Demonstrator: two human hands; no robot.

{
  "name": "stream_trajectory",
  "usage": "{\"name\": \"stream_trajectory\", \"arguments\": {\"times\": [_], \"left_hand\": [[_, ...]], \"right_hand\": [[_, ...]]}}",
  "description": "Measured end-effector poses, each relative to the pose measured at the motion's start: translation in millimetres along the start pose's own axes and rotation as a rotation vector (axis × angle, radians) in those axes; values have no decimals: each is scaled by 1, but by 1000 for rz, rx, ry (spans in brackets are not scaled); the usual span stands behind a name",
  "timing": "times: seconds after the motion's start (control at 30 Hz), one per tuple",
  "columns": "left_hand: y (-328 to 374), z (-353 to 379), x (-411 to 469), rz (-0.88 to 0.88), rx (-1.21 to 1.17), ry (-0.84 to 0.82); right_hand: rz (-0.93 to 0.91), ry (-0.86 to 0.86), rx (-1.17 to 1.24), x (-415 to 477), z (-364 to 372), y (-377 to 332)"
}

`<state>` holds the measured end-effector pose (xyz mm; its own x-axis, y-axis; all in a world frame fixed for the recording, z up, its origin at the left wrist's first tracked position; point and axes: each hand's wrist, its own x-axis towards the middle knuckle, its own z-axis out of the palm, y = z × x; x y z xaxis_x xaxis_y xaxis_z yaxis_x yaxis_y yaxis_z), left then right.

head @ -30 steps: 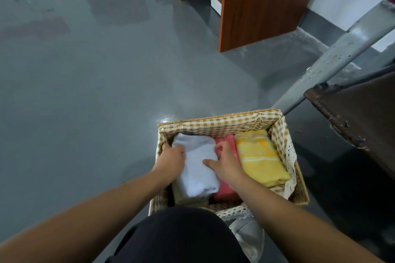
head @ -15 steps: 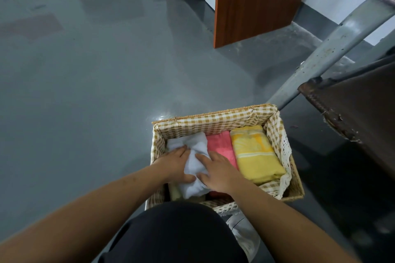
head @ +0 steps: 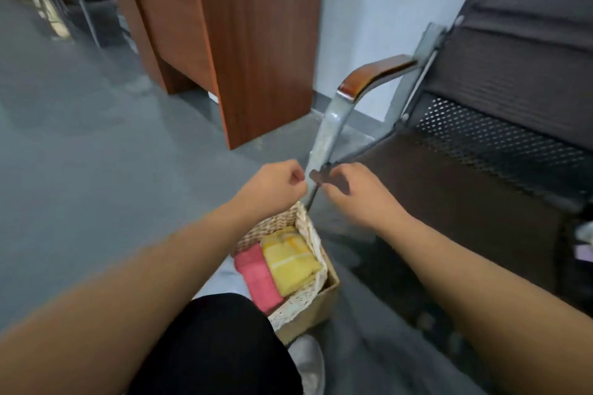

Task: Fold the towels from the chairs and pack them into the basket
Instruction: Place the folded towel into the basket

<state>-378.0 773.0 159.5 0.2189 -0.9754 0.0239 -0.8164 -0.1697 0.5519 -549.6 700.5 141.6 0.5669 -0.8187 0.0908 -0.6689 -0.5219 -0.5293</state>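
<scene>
Above the basket (head: pixel 322 293), your left hand (head: pixel 275 187) is an empty fist; your right hand (head: pixel 354 197) curls too, its grip blurred beyond telling. Inside, pink towel (head: pixel 256 279) touches yellow towel (head: pixel 290 266).

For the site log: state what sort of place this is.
Probably an office or waiting area: a perforated metal bench seat with a wood-topped armrest, a wooden desk against the wall, and a glossy grey floor.

Grey floor (head: pixel 96 138), wooden desk (head: pixel 256 42), white wall (head: pixel 369 9), dark mesh chair (head: pixel 513 106)
</scene>
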Motion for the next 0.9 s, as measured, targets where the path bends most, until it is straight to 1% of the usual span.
{"name": "stream_trajectory", "arguments": {"times": [0.13, 0.27, 0.37, 0.5, 0.6, 0.73, 0.9], "left_hand": [[113, 13, -7, 221, -13, -47], [209, 48, -11, 360, -4, -113], [277, 82, -13, 487, 1, -163], [353, 139, -14, 587, 19, -233], [403, 193, -17, 632, 13, -310], [445, 264, -19, 669, 33, -427], [475, 354, -13, 703, 103, -518]], "right_hand": [[61, 202, -62, -57, -107, 28], [210, 305, -130, -123, -182, 78], [333, 356, -162, -175, -221, 123], [502, 416, -205, -242, -254, 191], [654, 422, -223, -289, -271, 244], [799, 403, -238, -334, -277, 306], [968, 297, -284, -359, -269, 374]]}}
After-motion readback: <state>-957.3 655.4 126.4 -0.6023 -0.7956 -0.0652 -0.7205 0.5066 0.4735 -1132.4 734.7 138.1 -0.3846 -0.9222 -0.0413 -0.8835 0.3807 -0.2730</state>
